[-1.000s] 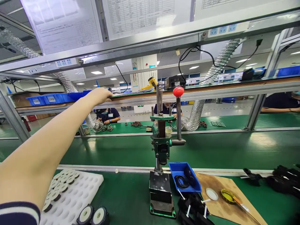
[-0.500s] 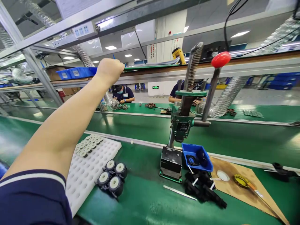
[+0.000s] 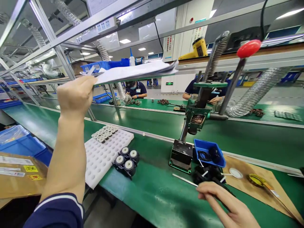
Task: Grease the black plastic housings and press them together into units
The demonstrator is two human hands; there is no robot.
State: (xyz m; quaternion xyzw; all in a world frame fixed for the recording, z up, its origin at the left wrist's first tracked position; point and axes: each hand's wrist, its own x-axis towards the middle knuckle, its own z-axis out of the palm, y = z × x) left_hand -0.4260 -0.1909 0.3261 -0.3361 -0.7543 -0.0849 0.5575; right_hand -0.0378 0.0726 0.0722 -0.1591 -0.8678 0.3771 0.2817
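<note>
Papers (image 3: 133,71), a thin stack, are held up in the air to the left of the press (image 3: 197,117). The left hand (image 3: 77,91) pinches their near edge. The right hand (image 3: 223,201) is in front of the press, its fingertips drawn in beside the end of a white strip (image 3: 182,178); I cannot tell whether it grips that. On the green worktop (image 3: 152,196), four black parts with white tops (image 3: 125,161) stand left of the press, with a white foam tray (image 3: 97,164) farther left. Just right of the press sits a blue bin (image 3: 205,144) of black rings, then a cardboard sheet (image 3: 268,175).
</note>
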